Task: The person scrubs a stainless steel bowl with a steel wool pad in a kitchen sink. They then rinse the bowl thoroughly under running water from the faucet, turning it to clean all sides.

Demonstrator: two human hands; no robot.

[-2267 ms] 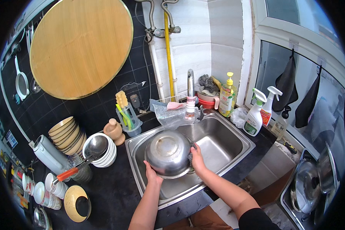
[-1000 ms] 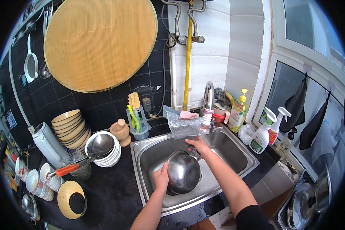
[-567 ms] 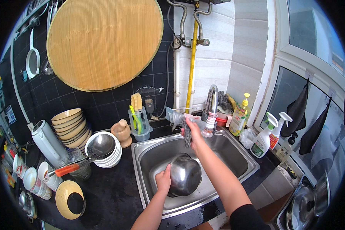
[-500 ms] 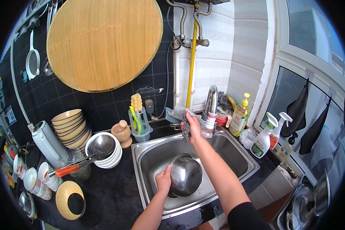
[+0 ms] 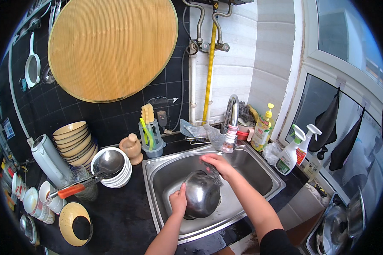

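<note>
A shiny metal bowl [image 5: 202, 197] is held tilted in the steel sink [image 5: 238, 204], its rounded outside toward me. My left hand [image 5: 178, 199] grips its left rim, thumb on the outside. My right hand [image 5: 217, 165] holds a grey scouring pad [image 5: 212, 172] against or just over the bowl's upper right edge; exact contact is hard to make out. The faucet [image 5: 231, 114], with a pink and white nozzle, stands behind the right hand.
White bowls with a ladle [image 5: 109, 163], a wooden mortar [image 5: 132, 148] and a utensil holder [image 5: 152, 138] stand left of the sink. A yellow soap bottle [image 5: 263, 129] and spray bottles [image 5: 290, 153] line its right. A wire rack [image 5: 195, 138] sits behind.
My right hand has come down from near the faucet with the scouring pad to the bowl's upper right edge. My left hand still grips the bowl.
</note>
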